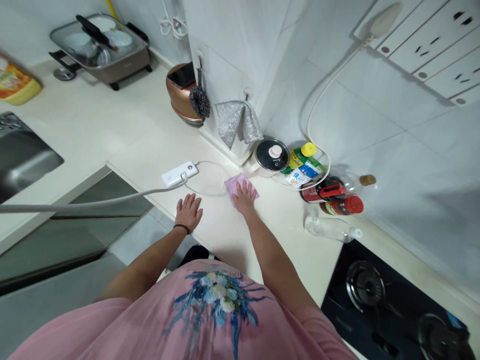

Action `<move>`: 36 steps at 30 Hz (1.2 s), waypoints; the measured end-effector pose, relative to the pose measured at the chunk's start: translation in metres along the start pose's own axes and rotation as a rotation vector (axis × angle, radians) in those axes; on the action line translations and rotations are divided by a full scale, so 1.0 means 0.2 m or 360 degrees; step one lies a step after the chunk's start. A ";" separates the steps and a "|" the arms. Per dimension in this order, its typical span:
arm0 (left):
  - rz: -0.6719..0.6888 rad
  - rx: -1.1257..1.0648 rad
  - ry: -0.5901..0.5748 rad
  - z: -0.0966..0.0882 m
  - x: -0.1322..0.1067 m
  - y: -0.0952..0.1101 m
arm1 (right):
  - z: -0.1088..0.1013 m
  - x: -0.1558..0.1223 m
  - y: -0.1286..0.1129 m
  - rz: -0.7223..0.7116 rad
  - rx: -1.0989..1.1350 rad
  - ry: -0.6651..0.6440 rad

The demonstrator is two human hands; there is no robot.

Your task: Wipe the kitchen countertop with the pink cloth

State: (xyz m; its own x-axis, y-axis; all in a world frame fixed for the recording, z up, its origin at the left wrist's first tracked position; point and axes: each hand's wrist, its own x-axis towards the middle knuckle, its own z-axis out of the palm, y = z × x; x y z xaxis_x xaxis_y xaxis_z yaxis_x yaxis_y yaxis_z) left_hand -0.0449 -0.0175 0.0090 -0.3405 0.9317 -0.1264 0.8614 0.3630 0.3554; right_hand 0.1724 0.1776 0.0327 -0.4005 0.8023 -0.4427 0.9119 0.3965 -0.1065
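— On the bench (225, 240), where was the pink cloth (231, 184)?

— Toward the back wall, under the right hand (245, 195). The hand lay flat on it with fingers spread, the palm pressing down rather than gripping. The cloth's far corners showed beyond the fingertips.

— And the left hand (188, 211)?

— Open too, palm down on the bare bench just beside the right, with nothing in it. It looked to me like a brace.

— So which step was that?

— I judged it a wiping stroke on the middle stretch of the bench, with the cloth spread out.

— What stood around it?

— A white power strip (179, 173) lay near on the left, and its grey cable (93, 202) ran off over the bench edge. A small lidded pot (272, 156) stood close on the right. Beyond it was a cluster of bottles (326, 192), and a clear bottle (330, 229) lay on its side nearer the stove (375, 295).

— What would a further stroke have called for?

— Even downward pressure, and care at both ends. The power strip and the pot were close enough to be nudged, and wiping beneath either would have needed a free hand to lift it.
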 end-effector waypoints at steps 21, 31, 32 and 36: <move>0.0028 -0.0066 -0.0008 -0.01 0.01 0.00 | 0.46 -0.99 0.82 0.1018 0.0272 0.0438; 0.0047 -0.0149 0.0015 0.02 0.02 0.00 | 0.75 -1.38 0.63 0.1148 0.0287 0.0682; 0.0051 -0.0145 0.0022 0.02 0.02 0.00 | 0.77 -1.39 0.57 0.1132 0.0265 0.0701; 0.0062 -0.0150 0.0015 0.02 0.02 -0.01 | 0.77 -1.38 0.35 0.0967 0.0226 0.0665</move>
State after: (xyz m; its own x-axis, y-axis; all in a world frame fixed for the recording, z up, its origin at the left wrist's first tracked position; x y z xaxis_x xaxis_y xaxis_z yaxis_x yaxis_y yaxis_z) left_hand -0.0454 -0.0142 0.0035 -0.3117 0.9447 -0.1021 0.8349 0.3235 0.4453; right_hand 0.3599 -0.0853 0.0100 0.2018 0.9754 -0.0885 0.9749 -0.2087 -0.0774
